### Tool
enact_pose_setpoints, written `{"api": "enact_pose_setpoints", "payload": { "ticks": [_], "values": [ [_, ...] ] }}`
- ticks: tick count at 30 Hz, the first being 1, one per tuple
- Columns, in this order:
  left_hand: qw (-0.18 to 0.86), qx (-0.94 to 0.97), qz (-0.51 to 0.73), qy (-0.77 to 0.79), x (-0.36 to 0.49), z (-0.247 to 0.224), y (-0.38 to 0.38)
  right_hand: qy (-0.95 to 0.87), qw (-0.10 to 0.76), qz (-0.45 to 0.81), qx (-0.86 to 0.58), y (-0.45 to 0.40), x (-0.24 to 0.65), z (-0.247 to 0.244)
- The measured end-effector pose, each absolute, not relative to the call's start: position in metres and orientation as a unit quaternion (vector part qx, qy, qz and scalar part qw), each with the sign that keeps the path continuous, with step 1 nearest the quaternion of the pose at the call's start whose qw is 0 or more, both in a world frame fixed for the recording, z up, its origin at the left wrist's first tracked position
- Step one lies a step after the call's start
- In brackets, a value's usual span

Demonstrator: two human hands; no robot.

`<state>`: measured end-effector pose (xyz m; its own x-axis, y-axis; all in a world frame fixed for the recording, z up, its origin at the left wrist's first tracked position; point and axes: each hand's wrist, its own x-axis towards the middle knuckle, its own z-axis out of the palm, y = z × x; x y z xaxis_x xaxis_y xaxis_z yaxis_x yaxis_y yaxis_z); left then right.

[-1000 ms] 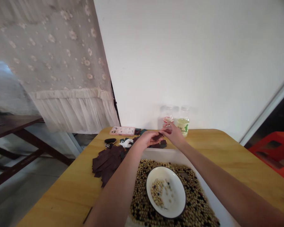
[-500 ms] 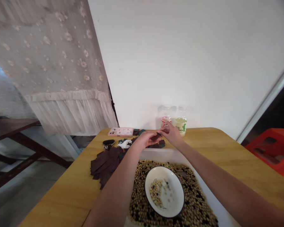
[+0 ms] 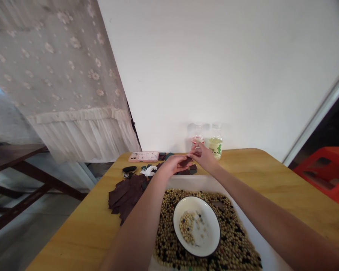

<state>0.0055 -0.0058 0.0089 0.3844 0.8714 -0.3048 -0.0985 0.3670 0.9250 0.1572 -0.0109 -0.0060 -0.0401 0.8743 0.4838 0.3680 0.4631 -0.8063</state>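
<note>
Beyond the tray [image 3: 192,180], the left hand [image 3: 175,164] clasps a brown patch [image 3: 185,162], its edge seemingly pinched by the right hand [image 3: 205,156].

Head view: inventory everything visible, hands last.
Wall: 1, white, behind
Table: 1, tan, centre
Tray: 1, white, on table
Bowl: 1, white, in tray
Beads: many, tan/black, tray and bowl
Flat pieces: many, mostly maroon, left of tray
Phone: 1, pink, on table
Oblong item: 1, black, near phone
Crumpled item: 1, white, near phone
Containers: 2, red-marked and green-marked, by wall
Curtain: 1, pale floral, left
Wooden furniture: 1, brown, left
Plastic furniture: 1, red, right
Left hand: 1, bare, holding maroon piece
Right hand: 1, bare, at that piece
</note>
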Motion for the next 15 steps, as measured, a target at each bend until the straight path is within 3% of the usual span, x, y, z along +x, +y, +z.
{"api": "enact_pose_setpoints", "payload": {
  "ticks": [15],
  "values": [
    [0.687, 0.462, 0.334, 0.450, 0.0061, 0.0156, -0.0117, -0.678, 0.516, 0.244, -0.464, -0.0154, 0.1559, 0.0001]
  ]
}}
